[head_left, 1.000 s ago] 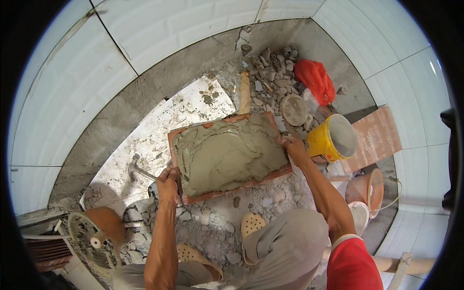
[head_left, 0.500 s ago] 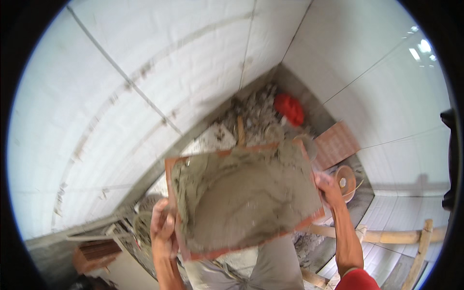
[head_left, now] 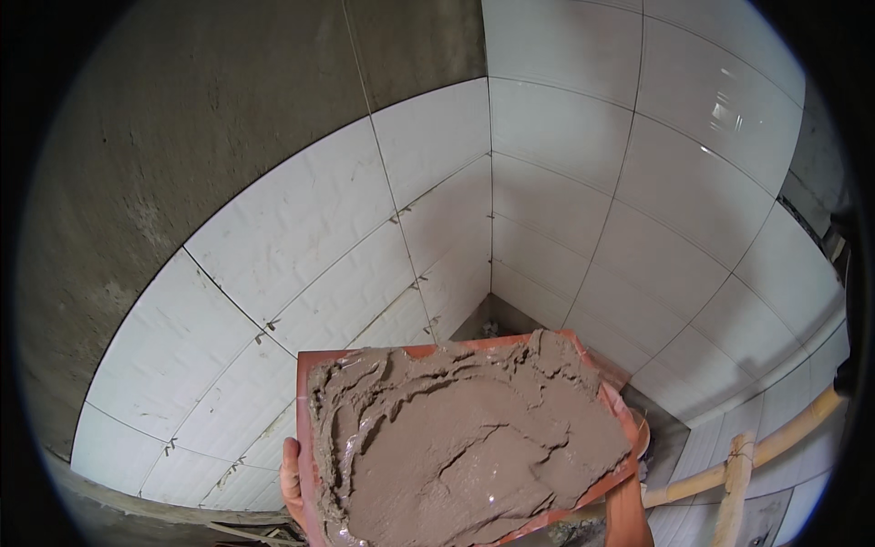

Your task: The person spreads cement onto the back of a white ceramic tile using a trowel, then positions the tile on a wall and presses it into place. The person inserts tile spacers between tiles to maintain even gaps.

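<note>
Left hand point(head_left: 292, 481) grips the left edge of the red tile point(head_left: 304, 387), raised before the white-tiled corner point(head_left: 497, 196); right hand point(head_left: 627, 512) mostly hidden, grip unclear; uneven support could tip wet mortar point(head_left: 465, 447) off.

Wet mortar point(head_left: 474, 447) on the reddish tile point(head_left: 304, 392) looks ridged and lumpy along the tile's left and far edges, smoother in the middle, with small glossy glints. White wall tiles point(head_left: 565, 109) are glossy, the bare cement wall point(head_left: 210, 118) matt and rough, the pole point(head_left: 697, 485) smooth wood
</note>
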Demonstrator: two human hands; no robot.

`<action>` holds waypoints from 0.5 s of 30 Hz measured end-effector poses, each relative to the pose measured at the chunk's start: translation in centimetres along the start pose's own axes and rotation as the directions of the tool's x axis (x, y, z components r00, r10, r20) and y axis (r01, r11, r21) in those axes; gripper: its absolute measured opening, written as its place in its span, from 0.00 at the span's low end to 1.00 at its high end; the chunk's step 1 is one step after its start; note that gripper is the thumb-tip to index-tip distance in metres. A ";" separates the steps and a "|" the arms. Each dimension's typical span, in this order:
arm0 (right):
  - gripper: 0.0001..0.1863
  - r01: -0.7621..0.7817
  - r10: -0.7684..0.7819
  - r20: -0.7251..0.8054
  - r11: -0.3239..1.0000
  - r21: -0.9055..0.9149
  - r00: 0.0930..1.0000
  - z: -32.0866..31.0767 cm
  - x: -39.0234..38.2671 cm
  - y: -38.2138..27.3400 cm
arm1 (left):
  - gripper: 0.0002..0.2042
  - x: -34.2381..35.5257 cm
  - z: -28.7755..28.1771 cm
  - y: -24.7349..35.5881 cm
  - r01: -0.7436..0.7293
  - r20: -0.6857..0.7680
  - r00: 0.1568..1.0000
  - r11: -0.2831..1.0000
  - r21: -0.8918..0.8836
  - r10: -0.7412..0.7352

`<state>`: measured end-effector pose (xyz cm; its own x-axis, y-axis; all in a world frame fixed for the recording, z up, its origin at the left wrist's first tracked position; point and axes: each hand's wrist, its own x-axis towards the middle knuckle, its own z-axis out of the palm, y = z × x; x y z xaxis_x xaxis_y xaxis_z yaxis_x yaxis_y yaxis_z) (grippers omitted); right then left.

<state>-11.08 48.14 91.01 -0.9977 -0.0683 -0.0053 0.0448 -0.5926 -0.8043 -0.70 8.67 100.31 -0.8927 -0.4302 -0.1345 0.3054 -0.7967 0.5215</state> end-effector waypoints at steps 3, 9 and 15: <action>0.38 0.052 -0.062 0.096 0.993 0.108 0.993 0.4 3.0 -1.9 | 0.18 2.4 1.1 -1.8 -0.609 0.307 0.793 0.704 0.365 0.527; 0.37 -0.012 -0.055 0.346 0.982 0.187 0.937 -2.9 12.1 -0.1 | 0.16 9.2 3.1 -2.7 -0.834 0.448 0.551 0.487 0.260 0.704; 0.36 0.092 -0.112 0.150 0.987 0.135 0.982 -1.2 19.8 1.1 | 0.12 17.4 3.7 0.0 -0.953 0.623 0.298 0.264 0.149 0.723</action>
<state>-30.84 47.11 89.33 -0.9772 -0.1214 0.1742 -0.0403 -0.6995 -0.7135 -17.46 2.74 101.13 -0.2515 -0.4399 0.8621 0.8818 0.2631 0.3915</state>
